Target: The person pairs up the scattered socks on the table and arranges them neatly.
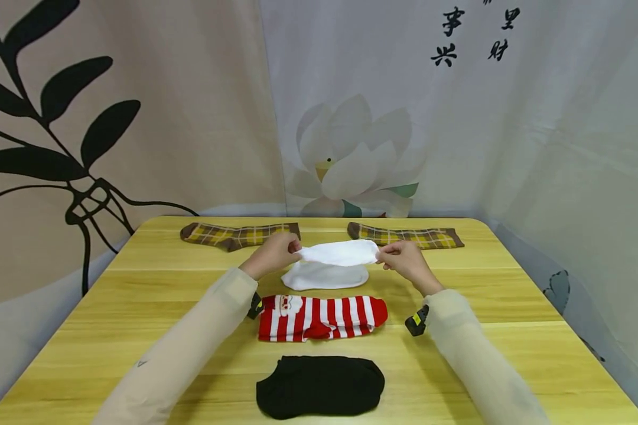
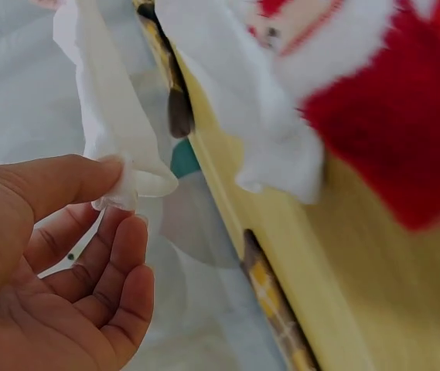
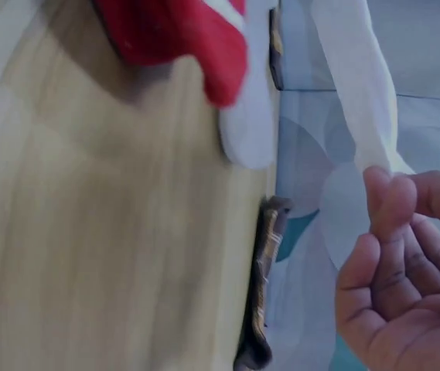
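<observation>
A white sock is stretched level between both hands, raised over the table. My left hand pinches its cuff end between thumb and forefinger; in the left wrist view the cuff opening gapes beside the thumb. The right hand pinches the other end, with the remaining fingers loosely curled in the right wrist view. Just below, a second white sock lies flat on the table. Nearer me lies a red-and-white striped sock with a Santa face at its left end.
Along the far table edge lie two yellow-brown plaid socks, one at left and one at right. Black socks lie at the near edge of the wooden table. A printed curtain hangs behind.
</observation>
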`<state>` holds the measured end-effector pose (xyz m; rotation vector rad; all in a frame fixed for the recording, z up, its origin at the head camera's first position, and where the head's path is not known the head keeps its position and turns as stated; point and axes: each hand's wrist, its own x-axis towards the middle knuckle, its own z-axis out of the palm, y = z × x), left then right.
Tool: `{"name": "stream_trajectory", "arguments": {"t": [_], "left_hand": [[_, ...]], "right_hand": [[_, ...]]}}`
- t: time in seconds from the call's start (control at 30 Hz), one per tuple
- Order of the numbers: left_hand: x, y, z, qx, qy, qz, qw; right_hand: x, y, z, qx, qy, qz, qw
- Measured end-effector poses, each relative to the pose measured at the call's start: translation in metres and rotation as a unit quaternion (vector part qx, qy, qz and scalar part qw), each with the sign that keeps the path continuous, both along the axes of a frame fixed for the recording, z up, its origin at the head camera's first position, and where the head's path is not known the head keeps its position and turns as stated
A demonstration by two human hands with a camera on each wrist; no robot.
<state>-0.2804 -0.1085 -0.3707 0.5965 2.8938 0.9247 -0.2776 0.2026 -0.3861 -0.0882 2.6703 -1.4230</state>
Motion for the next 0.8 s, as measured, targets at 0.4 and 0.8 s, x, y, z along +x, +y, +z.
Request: {"name": "stream_trajectory", "arguments": {"t": [0.4,0.8], "left_hand": [[0.004,-0.015,-0.019,-0.007,-0.038,0.013,0.9992],[-0.001,-0.017,-0.037,-0.015,-0.047,-0.008,0.9987]], "right_hand": [[-0.003,-0.017,-0.017,0.048,-0.002,0.038,0.9981],[-0.007,-0.023,-0.035,0.070,-0.020,0.038,0.9966]]}}
